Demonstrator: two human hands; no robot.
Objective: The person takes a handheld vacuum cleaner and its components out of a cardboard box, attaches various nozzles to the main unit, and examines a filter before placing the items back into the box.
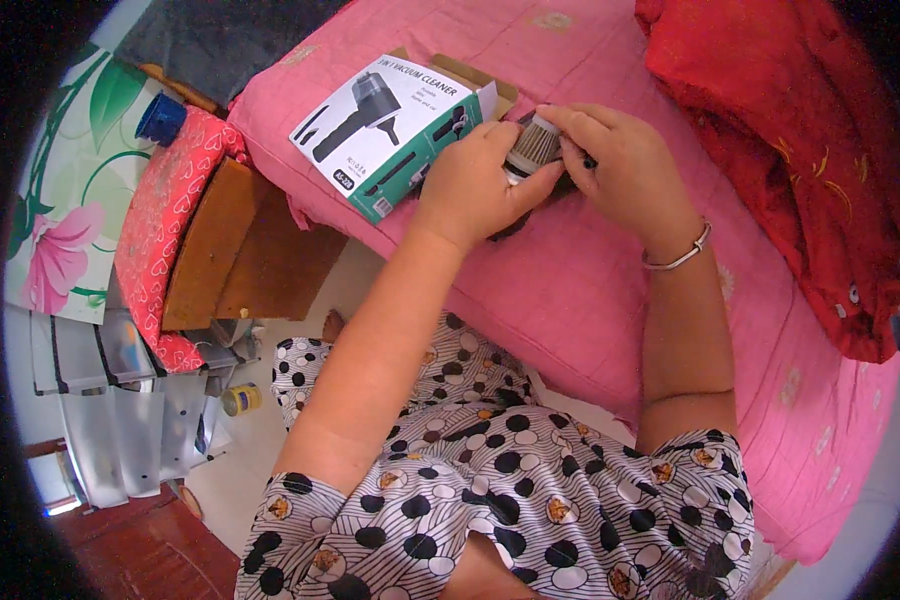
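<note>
A small pleated vacuum cleaner filter, beige with a pale end cap, is held between my two hands above the pink bed. My left hand grips its lower end, the thumb lying along the near side. At the upper end, my right hand has its fingers curled on the pale cap. Dark parts show below the hands, mostly hidden by them. Just left of my left hand lies a white and green vacuum cleaner box, its far-end cardboard flaps raised.
A red cloth with yellow stitching lies on the bed's right side. On the left are a wooden piece of furniture with a red heart-patterned cover, a blue cup and a flowered panel. A yellow tin is on the floor.
</note>
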